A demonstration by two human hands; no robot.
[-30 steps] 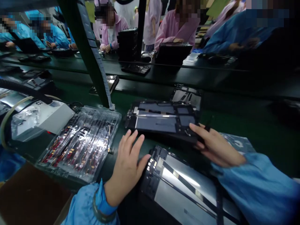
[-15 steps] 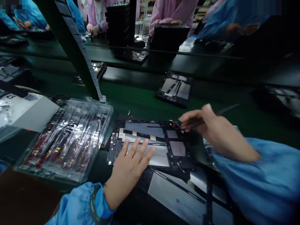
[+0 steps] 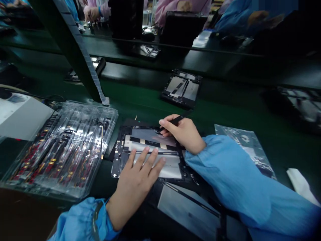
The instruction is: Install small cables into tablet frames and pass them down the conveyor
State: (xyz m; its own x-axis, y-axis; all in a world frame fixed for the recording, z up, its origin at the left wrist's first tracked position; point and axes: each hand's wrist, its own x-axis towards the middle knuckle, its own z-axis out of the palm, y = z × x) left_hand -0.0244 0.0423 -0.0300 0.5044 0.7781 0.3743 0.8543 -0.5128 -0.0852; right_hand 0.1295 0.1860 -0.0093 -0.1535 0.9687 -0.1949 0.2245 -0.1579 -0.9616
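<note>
An opened tablet (image 3: 150,144), with silver battery panels and black strips inside, lies flat in front of me. My left hand (image 3: 139,177) rests on its lower part, palm down with fingers spread. My right hand (image 3: 179,130) is closed around dark tweezers (image 3: 177,119), low over the tablet's upper edge; their tips are near a dark cable there and hard to make out. Nearer to me lies a second opened tablet (image 3: 187,209), partly covered by my right sleeve.
Left of the tablet stands a clear plastic tray (image 3: 110,129) holding several small ribbon-like parts, beside a white box (image 3: 27,115). Another opened tablet (image 3: 183,87) lies farther back. A plastic bag (image 3: 247,144) lies at right. A slanted post (image 3: 84,50) rises at left; co-workers sit opposite.
My right hand has moved left and inward, from beyond the tablet's right corner to over its upper edge, with the tweezers. The left hand stays on the tablet. The view has shifted slightly.
</note>
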